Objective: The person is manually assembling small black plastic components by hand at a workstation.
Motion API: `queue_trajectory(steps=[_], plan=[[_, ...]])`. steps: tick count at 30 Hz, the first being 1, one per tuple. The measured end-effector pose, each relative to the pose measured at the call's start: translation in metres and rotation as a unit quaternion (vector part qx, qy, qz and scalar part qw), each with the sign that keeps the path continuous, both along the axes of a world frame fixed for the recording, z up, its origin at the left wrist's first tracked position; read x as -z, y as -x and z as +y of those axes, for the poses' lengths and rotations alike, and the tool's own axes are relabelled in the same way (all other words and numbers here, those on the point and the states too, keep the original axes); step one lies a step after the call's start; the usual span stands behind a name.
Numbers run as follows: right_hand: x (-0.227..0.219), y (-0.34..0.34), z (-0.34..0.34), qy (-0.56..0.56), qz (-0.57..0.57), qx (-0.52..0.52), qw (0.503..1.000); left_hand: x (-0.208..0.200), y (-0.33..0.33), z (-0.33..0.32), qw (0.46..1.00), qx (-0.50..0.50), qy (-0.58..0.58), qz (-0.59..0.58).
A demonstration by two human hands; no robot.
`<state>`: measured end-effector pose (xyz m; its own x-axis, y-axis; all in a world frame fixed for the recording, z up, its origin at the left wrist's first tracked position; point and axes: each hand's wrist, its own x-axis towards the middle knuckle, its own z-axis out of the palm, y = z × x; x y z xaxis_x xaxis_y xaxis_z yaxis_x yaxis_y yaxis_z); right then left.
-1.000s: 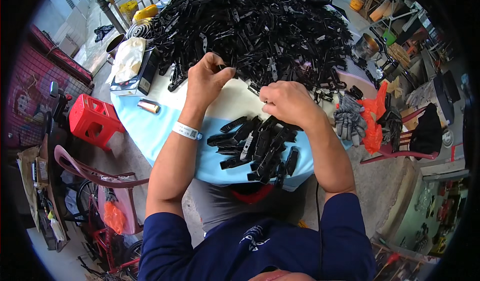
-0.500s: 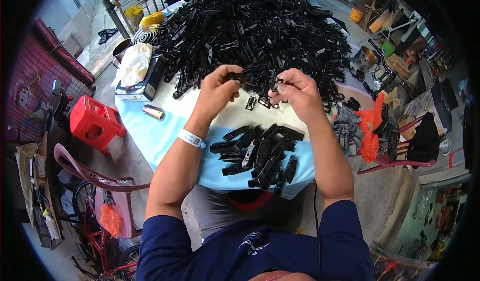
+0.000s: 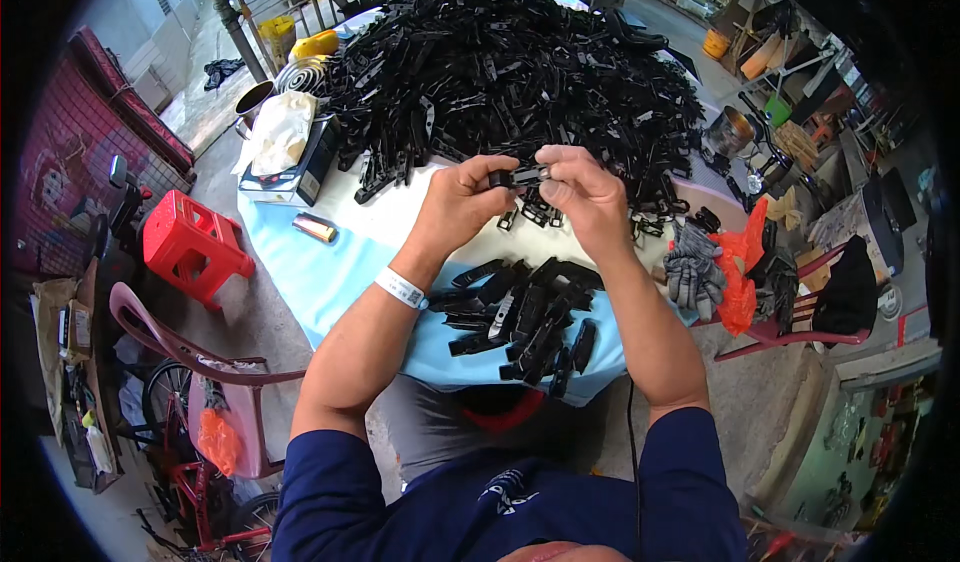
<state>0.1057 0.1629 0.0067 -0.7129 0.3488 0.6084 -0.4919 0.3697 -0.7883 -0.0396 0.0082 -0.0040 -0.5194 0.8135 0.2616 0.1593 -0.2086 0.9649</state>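
Over the near edge of a large heap of black plastic parts (image 3: 500,72), my two hands meet at one narrow black plastic piece (image 3: 524,177). My left hand (image 3: 462,204) pinches its left end between thumb and fingers. At the other end my right hand (image 3: 585,197) is closed, its thumb and fingertips on the piece. Whether it is one part or two joined together is too small to tell. Below my hands, on the blue cloth, lies a smaller pile of long black parts (image 3: 535,312), one with a greyish face. A few small black frame-like pieces (image 3: 507,220) lie just under my fingers.
At the table's left are a box (image 3: 290,177) with a cream cloth on top and a small cylinder (image 3: 315,227). Grey gloves (image 3: 695,267) and an orange plastic bag (image 3: 740,277) sit at the right. A red stool (image 3: 195,247) and a chair (image 3: 235,402) stand left.
My hands, apart before with a small black piece in each, have come together. The pieces now meet between my fingers. My left hand has shifted right and slightly nearer me.
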Motion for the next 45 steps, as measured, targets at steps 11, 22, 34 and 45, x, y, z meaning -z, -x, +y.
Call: queue_trajectory(steps=[11,22,34,45], plan=[[-0.001,0.002,-0.006,-0.046,-0.043,0.095,0.993,-0.003,0.001,-0.004,1.0,0.0,0.012,0.01],[-0.014,-0.002,0.009,-0.148,-0.072,0.112,0.98,-0.008,0.002,-0.003,0.997,-0.025,0.02,-0.077],[-0.013,0.002,0.021,-0.321,-0.263,0.318,0.852,-0.009,0.0,0.001,0.993,-0.114,0.032,-0.026],[-0.017,-0.023,0.059,-0.165,-0.245,0.29,0.911,-0.009,0.006,-0.001,0.993,-0.112,0.025,-0.029]])
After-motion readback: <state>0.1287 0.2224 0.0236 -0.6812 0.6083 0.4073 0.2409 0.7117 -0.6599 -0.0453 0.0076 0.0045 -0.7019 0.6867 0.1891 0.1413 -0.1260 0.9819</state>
